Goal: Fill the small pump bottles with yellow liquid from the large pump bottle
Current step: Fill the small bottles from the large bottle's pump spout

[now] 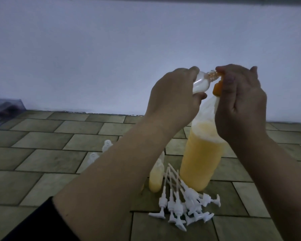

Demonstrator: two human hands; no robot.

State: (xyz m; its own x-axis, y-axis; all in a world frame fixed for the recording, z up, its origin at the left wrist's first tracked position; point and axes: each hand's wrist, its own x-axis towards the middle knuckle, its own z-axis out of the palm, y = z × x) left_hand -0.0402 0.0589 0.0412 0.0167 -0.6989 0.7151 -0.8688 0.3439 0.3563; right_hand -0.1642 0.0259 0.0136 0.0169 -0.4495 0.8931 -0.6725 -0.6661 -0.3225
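- The left hand (172,94) was wrapped around a small clear plastic bottle (80,80), which looked empty.
- The right hand (240,100) was curled over the orange pump top (269,87) of the large clear plastic bottle of yellow liquid (201,153) and seemed to press it down.
- The small bottle was up in the air between the two hands. It was tipped over, almost on its side. Its long way ran from low on the left to high on the right.
- Its open mouth pointed right, touching or just beside the orange spout by the right hand's fingertips (221,69).
- The big bottle stood upright on the tiled floor (50,160), below the right hand. Its long way ran straight up and down. It looked a bit more than half full.
- What could go wrong: if the mouth slid away from the spout, yellow liquid could squirt onto the hands or the floor.
- A hard push on the pump could tip the tall bottle, since no hand held its body.
- The small bottle lay so flat that liquid could run back out of its mouth.
- Below the left hand stood a small bottle with yellow liquid in it (155,178), with no pump on.
- A pile of white plastic pump heads with long tubes (184,202) lay below both hands, beside the big bottle.
- Two more small clear empty bottles (101,152) stood farther left, partly hidden by the left arm.
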